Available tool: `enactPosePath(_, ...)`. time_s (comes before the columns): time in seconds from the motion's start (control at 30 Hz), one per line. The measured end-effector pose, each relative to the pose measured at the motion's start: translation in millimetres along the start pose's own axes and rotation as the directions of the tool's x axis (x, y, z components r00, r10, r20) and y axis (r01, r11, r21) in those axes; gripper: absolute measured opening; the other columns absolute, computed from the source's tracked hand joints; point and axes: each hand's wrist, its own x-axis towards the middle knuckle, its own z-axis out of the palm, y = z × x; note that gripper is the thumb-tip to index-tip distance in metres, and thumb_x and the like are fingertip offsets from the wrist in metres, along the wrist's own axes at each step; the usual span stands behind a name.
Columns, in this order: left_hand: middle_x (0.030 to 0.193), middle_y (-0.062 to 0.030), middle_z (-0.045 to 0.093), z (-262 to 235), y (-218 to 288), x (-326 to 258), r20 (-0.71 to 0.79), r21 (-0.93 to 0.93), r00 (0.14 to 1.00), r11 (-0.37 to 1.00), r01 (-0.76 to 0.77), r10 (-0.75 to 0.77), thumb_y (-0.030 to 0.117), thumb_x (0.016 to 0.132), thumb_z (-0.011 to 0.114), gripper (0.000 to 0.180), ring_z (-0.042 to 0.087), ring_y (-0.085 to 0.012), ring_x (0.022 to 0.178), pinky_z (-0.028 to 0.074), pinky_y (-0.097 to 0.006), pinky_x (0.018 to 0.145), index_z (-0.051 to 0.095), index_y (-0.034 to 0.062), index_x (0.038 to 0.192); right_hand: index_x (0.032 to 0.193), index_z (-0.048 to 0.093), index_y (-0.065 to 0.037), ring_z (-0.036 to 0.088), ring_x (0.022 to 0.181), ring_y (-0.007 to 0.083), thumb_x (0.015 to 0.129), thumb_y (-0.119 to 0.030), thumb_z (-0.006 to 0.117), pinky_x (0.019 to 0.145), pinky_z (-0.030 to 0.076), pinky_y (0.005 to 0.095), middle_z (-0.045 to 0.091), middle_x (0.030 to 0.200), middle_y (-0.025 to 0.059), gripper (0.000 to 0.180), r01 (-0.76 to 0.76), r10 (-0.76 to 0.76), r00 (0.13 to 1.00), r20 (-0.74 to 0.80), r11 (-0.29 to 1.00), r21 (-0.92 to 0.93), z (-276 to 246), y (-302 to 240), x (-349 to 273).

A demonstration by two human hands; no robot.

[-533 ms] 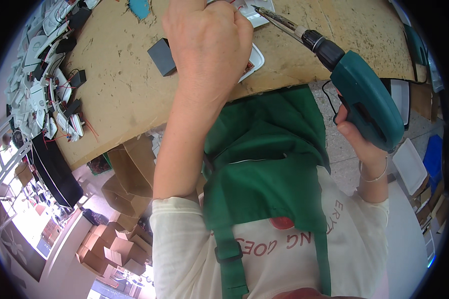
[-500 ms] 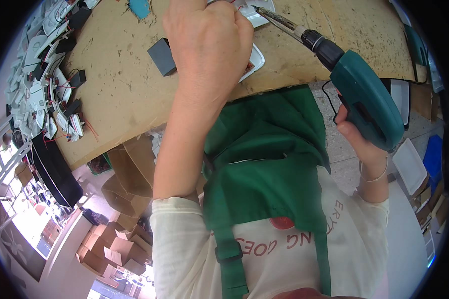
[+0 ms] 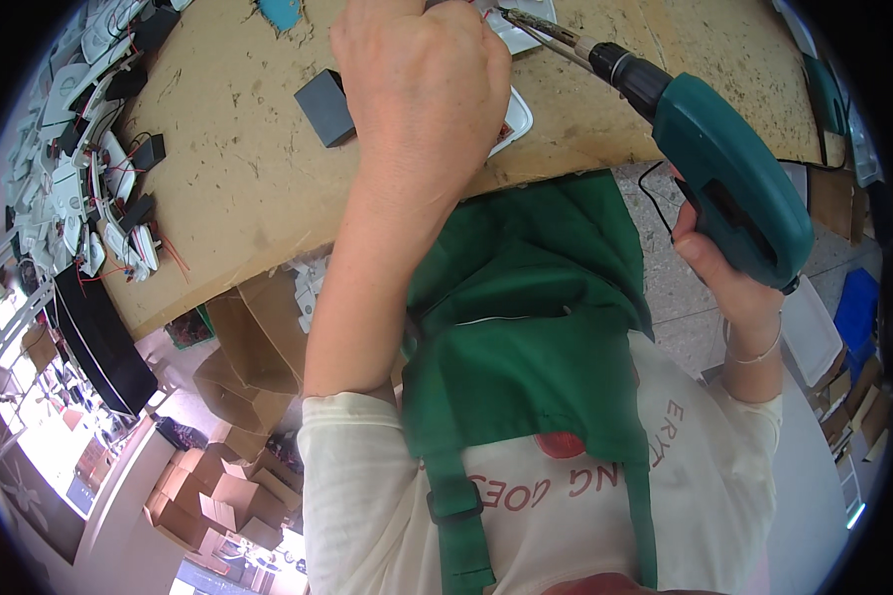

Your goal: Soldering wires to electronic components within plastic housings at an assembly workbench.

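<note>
My right hand [image 3: 724,273] is wrapped round the handle of a teal electric drill [image 3: 729,169] with a black chuck. The drill points up and left, and its long bit ends beside my left hand's fingers at the top edge. My left hand [image 3: 422,84] is closed in a fist, back of the hand up, over the table. What its fingers hold is hidden. Partly under it lies a white plastic housing [image 3: 518,114] with something reddish-brown inside. Another white plastic piece [image 3: 531,28] lies near the drill's tip. Left of my hand, a dark grey block [image 3: 324,107] rests on the table.
The worn tan tabletop [image 3: 228,149] has its front edge close to my green apron [image 3: 536,268]. At the left is a heap of white housings [image 3: 69,188] with red wires and dark blocks. Cardboard boxes [image 3: 233,496] stand on the floor at lower left.
The drill's body has shifted slightly right along with my right hand, its bit still by my left fingers. My left hand has moved a little to the right. The view has shifted slightly.
</note>
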Motion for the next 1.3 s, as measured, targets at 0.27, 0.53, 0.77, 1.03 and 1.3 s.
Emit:
enactPosePath(0.27, 0.096, -0.0199, 0.061, 0.8, -1.6, -0.6, -0.001, -0.049, 1.000, 0.999, 0.017, -0.017, -0.006, 0.067, 0.062, 0.007, 0.059, -0.0367, 0.086, 0.047, -0.043, 0.075, 0.064, -0.0065, 0.074, 0.092, 0.068, -0.001, 0.060, 0.066, 0.0117, 0.073, -0.011, 0.084, 0.061, 0.050, 0.0239, 0.067, 0.078, 0.0031, 0.027, -0.010, 0.007, 0.999, -0.032, 0.996, -0.093, -0.9, -3.1, 2.3)
enactPosePath(0.53, 0.096, -0.0203, 0.060, 2.5, -2.3, -1.2, -0.016, -0.006, 1.000, 1.000, 0.010, -0.011, -0.006, 0.067, 0.062, 0.006, 0.059, -0.0374, 0.087, 0.047, -0.044, 0.076, 0.063, -0.0065, 0.073, 0.092, 0.068, -0.001, 0.060, 0.066, 0.0119, 0.074, -0.011, 0.084, 0.060, 0.049, 0.0239, 0.067, 0.078, 0.0033, 0.027, 0.040, -0.043, 0.999, -0.019, 0.990, -0.136, -2.0, -7.8, 4.0)
enactPosePath(0.77, 0.098, -0.0206, 0.061, 3.6, -3.5, -3.0, -0.025, -0.005, 1.000, 1.000, 0.001, -0.001, -0.005, 0.068, 0.063, 0.006, 0.058, -0.0381, 0.088, 0.047, -0.044, 0.077, 0.063, -0.0061, 0.073, 0.091, 0.068, -0.001, 0.059, 0.065, 0.0122, 0.073, -0.013, 0.085, 0.059, 0.048, 0.0238, 0.066, 0.076, 0.0032, 0.028, 0.070, -0.076, 0.997, -0.023, 0.978, -0.197, -0.8, -13.0, 8.4)
enactPosePath(1.03, 0.100, -0.0208, 0.061, 3.4, -3.5, -3.2, -0.012, 0.016, 1.000, 1.000, 0.003, -0.003, -0.005, 0.067, 0.063, 0.006, 0.058, -0.0380, 0.089, 0.046, -0.044, 0.077, 0.063, -0.0059, 0.073, 0.101, 0.065, 0.002, 0.062, 0.071, 0.0131, 0.071, -0.009, 0.085, 0.066, 0.050, 0.0248, 0.067, 0.081, 0.0056, 0.038, 0.103, -0.089, 0.994, 0.058, 0.940, -0.325, -10.6, -18.6, 7.8)
enactPosePath(1.3, 0.100, -0.0212, 0.060, 2.0, -2.2, -2.2, 0.011, 0.004, 1.000, 1.000, 0.017, -0.017, -0.005, 0.067, 0.063, 0.007, 0.058, -0.0387, 0.090, 0.046, -0.044, 0.079, 0.063, -0.0068, 0.075, 0.114, 0.062, 0.005, 0.061, 0.077, 0.0144, 0.071, -0.003, 0.084, 0.072, 0.051, 0.0254, 0.066, 0.086, 0.0079, 0.048, 0.096, -0.081, 0.995, 0.059, 0.944, -0.314, -12.2, -24.8, 10.7)
